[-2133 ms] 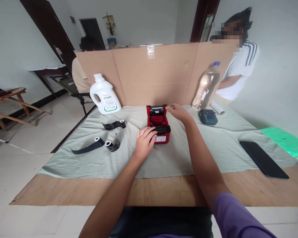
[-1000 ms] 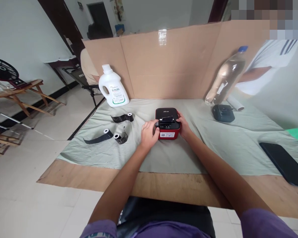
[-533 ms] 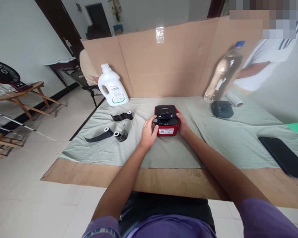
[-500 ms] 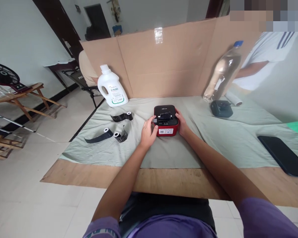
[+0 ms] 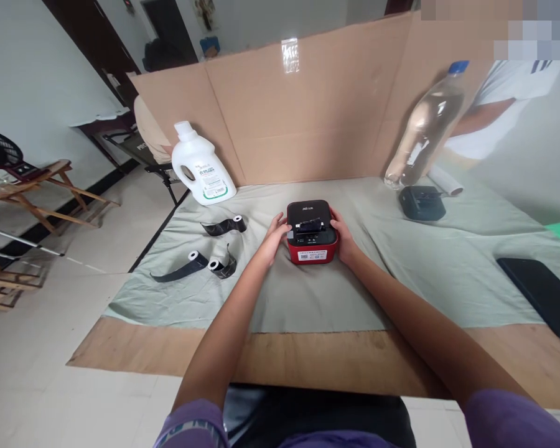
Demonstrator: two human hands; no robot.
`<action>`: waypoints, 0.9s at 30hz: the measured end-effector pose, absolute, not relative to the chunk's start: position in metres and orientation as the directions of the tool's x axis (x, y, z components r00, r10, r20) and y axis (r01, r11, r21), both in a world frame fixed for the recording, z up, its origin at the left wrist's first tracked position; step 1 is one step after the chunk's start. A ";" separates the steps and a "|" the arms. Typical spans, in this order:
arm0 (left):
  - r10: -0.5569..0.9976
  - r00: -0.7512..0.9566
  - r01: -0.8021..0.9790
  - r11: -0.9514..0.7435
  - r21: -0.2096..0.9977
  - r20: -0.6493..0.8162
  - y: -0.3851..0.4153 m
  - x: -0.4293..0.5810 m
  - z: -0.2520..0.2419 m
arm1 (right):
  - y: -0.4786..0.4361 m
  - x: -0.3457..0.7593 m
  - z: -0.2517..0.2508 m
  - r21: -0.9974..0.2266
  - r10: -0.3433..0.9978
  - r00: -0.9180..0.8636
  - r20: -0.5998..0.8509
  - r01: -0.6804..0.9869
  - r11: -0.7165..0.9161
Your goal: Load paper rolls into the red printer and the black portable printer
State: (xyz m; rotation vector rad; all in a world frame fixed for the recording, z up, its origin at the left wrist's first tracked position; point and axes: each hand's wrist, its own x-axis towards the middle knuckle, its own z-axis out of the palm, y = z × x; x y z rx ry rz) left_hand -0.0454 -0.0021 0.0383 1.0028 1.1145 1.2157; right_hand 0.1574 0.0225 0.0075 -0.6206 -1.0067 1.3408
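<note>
A small red and black thermal printer (image 5: 312,249) sits on the cloth in front of me, its black lid upward and a white label on its red front. A short piece of black paper (image 5: 310,225) sticks out of the slot across its top. My left hand (image 5: 276,238) holds the printer's left side, thumb at the lid's edge and fingers partly spread. On the opposite side, my right hand (image 5: 345,238) grips the casing, its fingertips partly hidden. Left of the printer lie three partly unrolled black paper rolls, one behind (image 5: 224,226) and two nearer (image 5: 180,269) (image 5: 223,266).
A white detergent jug (image 5: 204,168) and a clear bottle (image 5: 427,124) stand before a cardboard screen (image 5: 303,118). Right of me are a second black device (image 5: 422,204), a white tube (image 5: 447,182) and a phone (image 5: 544,295). People sit beyond the screen.
My left hand has shifted from the printer's front left corner farther back along its left side. The right hand stays on the right side. The view has tilted slightly.
</note>
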 end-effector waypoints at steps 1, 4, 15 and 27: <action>0.990 0.066 -0.212 0.137 0.968 -0.125 0.003 -0.047 0.040 | 0.022 0.157 0.007 -0.855 0.969 -0.067 0.237 -0.488 0.176; 0.977 0.179 -0.290 0.162 0.943 -0.113 0.007 -0.047 0.042 | 0.023 0.158 0.007 -0.864 0.970 -0.062 0.237 -0.469 0.181; 0.988 0.143 -0.340 0.111 0.934 -0.065 0.007 -0.040 0.032 | 0.020 0.160 0.012 -0.917 0.982 -0.040 0.185 -0.366 0.157; 0.964 -0.044 0.771 -0.135 0.622 0.263 0.016 -0.162 0.083 | 0.016 0.169 0.004 -0.951 0.985 -0.033 0.167 -0.268 0.152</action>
